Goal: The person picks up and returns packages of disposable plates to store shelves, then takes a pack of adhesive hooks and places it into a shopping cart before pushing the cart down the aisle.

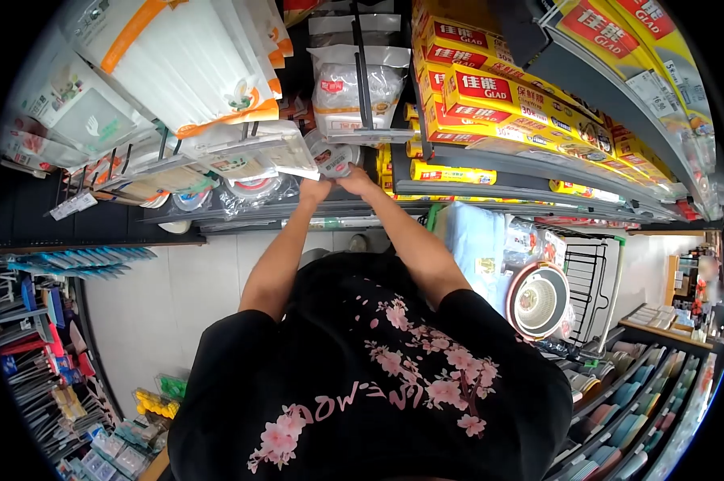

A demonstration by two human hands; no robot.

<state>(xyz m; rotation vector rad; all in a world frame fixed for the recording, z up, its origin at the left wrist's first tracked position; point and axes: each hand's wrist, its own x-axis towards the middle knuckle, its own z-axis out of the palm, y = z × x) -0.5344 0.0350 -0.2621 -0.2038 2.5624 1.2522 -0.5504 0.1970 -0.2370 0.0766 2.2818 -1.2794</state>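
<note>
With left hand (316,190) and right hand (356,182) on round pack (334,157), can't tell grip; if tugged, could snag bags (253,149) just left.

Two grips (315,189) (354,183) (a pair), one shopping cart (613,289)

Round greyish package (332,155) (partly hidden)

Yellow Glad boxes (498,96), loaded shopping cart (584,274)
</note>
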